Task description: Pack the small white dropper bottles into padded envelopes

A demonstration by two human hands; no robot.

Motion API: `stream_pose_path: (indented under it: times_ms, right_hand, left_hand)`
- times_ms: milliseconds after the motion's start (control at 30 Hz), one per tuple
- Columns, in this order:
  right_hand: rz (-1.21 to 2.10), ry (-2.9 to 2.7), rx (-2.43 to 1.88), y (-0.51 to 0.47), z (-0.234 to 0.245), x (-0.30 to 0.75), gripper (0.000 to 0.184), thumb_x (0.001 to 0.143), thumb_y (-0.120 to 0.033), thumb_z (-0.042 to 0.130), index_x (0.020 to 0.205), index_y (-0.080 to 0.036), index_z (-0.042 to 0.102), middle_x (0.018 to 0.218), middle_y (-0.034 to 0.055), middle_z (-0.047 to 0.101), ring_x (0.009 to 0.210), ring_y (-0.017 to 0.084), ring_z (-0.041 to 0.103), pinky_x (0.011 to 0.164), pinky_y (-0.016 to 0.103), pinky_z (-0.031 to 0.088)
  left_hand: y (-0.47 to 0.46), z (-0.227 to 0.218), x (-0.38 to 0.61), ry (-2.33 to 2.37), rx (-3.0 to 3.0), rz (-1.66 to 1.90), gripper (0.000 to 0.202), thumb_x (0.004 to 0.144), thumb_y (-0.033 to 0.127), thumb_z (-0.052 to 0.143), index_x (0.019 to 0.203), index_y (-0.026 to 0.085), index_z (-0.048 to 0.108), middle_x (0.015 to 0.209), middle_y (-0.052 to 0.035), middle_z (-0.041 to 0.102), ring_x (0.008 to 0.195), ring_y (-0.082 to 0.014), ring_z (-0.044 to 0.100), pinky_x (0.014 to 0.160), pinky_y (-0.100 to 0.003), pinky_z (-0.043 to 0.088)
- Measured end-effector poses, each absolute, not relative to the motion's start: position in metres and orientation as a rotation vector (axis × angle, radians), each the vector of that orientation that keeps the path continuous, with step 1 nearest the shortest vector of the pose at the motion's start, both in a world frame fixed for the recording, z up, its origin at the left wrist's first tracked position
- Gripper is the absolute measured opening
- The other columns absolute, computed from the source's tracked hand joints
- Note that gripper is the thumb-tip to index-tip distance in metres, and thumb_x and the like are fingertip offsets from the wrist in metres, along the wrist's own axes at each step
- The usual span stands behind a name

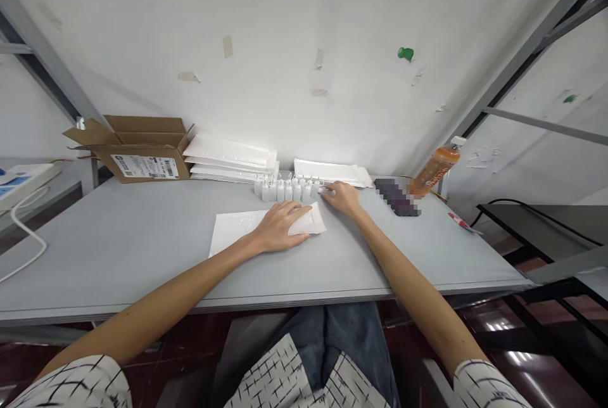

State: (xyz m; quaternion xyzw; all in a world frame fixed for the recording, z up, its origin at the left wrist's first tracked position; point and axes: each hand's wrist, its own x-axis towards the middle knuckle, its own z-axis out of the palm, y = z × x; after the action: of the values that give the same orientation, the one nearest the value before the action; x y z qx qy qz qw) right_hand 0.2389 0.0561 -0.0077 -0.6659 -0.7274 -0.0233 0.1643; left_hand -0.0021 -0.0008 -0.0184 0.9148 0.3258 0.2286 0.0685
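My left hand [280, 228] lies with fingers stretched out and thumb apart on a white bubble mailer [235, 228], which is flat on the table and partly hidden by the hand and forearm. Just beyond the mailer stand several small white bottles [288, 191] with thin tips, grouped close together. At the right end of that group, the fingers of my right hand [344, 199] are closed around a small white bottle [322, 191], mostly covered by the fingertips.
Stacked white mailers [232, 153] lie at the back beside an open cardboard box [137, 148]. More mailers [327, 171] rest behind the bottles. A pixelated dark object [396, 197] and an orange drink bottle [434, 169] are on the right. Metal frame posts flank the table [142, 237].
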Motion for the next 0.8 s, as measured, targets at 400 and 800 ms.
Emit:
stream_pose_path:
  times_ms: [400,800]
  right_hand:
    - [0.594,-1.577,-1.709,0.036,0.015,0.273,0.013,0.071,-0.029,0.063,0.077,-0.019,0.058,0.078,0.0050,0.074,0.049,0.013,0.056,0.050,0.025,0.037]
    - [1.285,-1.328,-1.126,0.015,0.030,0.252,0.024,0.075,-0.037,0.068,0.081,-0.019,0.053,0.085,0.0062,0.068,0.068,0.016,0.064,0.047,0.024,0.047]
  left_hand:
    - [0.000,-0.019,-0.002,0.963,2.752,0.727,0.063,0.085,0.045,0.064,0.140,0.017,0.050,0.130,-0.0149,0.057,0.116,-0.0306,0.054,0.100,-0.047,0.043]
    - [0.001,-0.017,-0.002,0.977,2.729,0.758,0.065,0.083,0.045,0.066,0.140,0.017,0.050,0.128,-0.0142,0.057,0.116,-0.0311,0.055,0.100,-0.048,0.044]
